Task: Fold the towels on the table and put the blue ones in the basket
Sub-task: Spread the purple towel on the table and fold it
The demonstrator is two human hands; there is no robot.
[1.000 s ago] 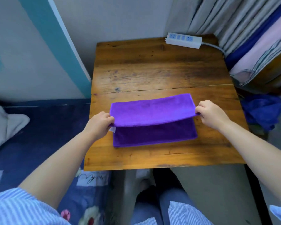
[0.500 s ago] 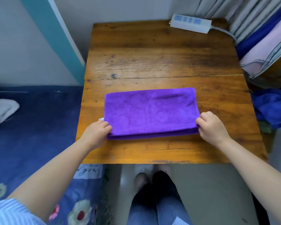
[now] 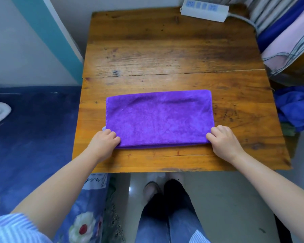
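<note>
Fingers of left hand (image 3: 104, 142) and right hand (image 3: 223, 139) curl, pinching near corners of the soft, light purple microfibre towel (image 3: 158, 118), folded flat on the wooden table (image 3: 165, 50); best gripped at corners.

Bare table (image 3: 165, 55) beyond the purple towel (image 3: 158, 118); power strip (image 3: 204, 10) at far-right corner.

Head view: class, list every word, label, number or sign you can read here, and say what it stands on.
Nothing here can be read for certain.
White patch with dark cursive writing on the blue flowered bedding below the wooden table's near left corner: too blurred to read.
Small white tag at the folded purple towel's near left corner: no legible print.
White power strip: no legible marks.
</note>
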